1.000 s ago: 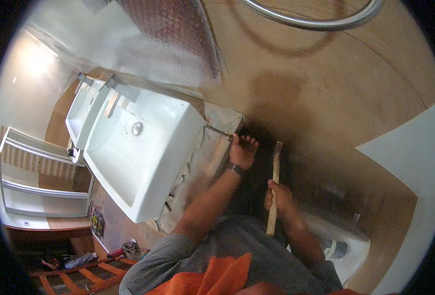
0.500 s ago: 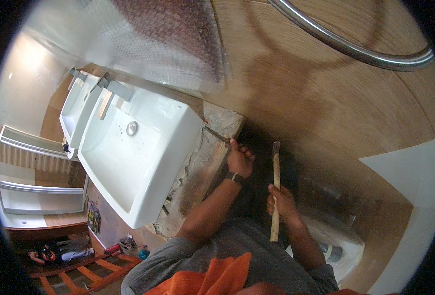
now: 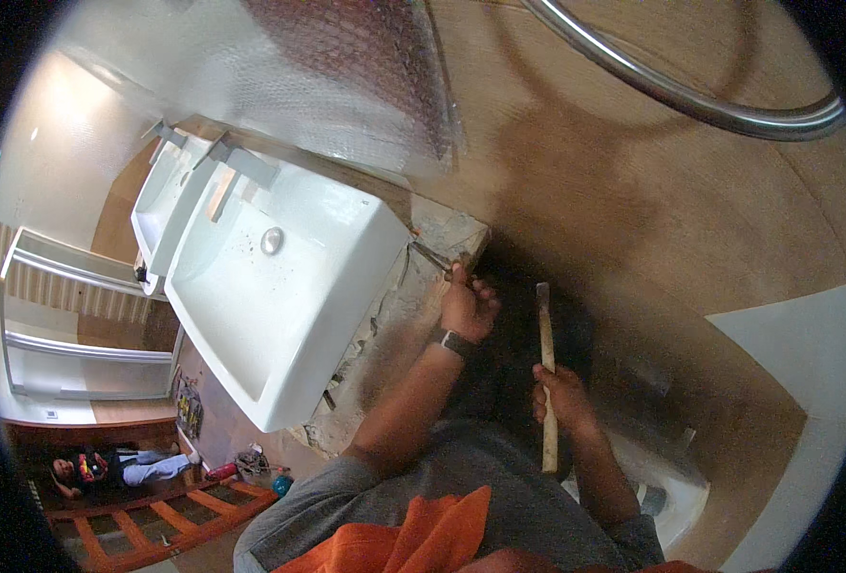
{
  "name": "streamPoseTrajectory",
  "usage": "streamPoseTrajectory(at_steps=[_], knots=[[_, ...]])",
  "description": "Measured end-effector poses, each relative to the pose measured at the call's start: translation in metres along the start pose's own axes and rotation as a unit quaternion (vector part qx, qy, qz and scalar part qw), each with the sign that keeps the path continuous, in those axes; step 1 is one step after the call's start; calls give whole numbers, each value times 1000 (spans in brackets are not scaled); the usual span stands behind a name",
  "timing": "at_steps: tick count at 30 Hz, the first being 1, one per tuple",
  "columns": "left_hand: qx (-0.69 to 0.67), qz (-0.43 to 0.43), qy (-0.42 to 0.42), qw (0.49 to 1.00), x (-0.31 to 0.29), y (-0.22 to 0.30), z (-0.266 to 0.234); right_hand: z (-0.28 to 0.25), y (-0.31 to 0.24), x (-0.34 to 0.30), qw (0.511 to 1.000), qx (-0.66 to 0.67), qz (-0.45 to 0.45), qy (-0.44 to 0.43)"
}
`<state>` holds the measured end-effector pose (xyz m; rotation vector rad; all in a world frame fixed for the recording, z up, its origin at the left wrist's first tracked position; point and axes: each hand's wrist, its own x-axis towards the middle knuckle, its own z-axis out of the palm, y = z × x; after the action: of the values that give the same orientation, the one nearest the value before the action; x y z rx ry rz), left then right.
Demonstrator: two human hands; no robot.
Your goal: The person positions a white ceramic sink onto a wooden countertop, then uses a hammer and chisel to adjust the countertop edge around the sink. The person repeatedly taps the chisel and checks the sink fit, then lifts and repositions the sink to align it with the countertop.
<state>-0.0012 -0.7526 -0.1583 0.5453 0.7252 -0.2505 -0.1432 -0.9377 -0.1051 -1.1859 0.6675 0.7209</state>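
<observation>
My left hand (image 3: 468, 304), wearing a wristwatch (image 3: 454, 342), is closed around a slim dark metal chisel (image 3: 429, 254). The chisel's far end lies by the right corner of a white washbasin (image 3: 275, 286), over the rough, broken edge of the counter (image 3: 385, 325). In my right hand (image 3: 566, 396) is a hammer (image 3: 550, 444), gripped around its pale wooden handle. Its head points away from me, seen narrow side on, apart from the chisel. The fingers of my left hand partly hide the chisel's near end.
A second basin (image 3: 160, 205) stands farther left, and grey taps (image 3: 251, 167) rise behind the basins. A curved metal rail (image 3: 690, 105) crosses the upper right. Below right is a white fixture (image 3: 685, 506). A person (image 3: 122, 470) lies beyond an orange ladder (image 3: 170, 516) at lower left.
My view has shifted slightly, so the basins sit a little farther right. Both hands keep their grips on the chisel and hammer, and the hammer remains apart from the chisel.
</observation>
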Motion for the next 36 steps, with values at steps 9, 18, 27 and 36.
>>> streamPoseTrajectory(at_steps=[9, 18, 27, 36], knots=[[51, 38, 40, 997, 6, -25, -13, -7, 9, 13, 998, 55, 11, -28], [86, 73, 38, 993, 21, -40, -20, -5, 1, 1, 999, 9, -7, -31], [298, -18, -29, 954, -66, -11, -76, -20, -22, -54, 930, -355, -75, -48], [468, 480, 57, 739, -229, 149, -104, 60, -39, -11, 620, -699, -317, -163]])
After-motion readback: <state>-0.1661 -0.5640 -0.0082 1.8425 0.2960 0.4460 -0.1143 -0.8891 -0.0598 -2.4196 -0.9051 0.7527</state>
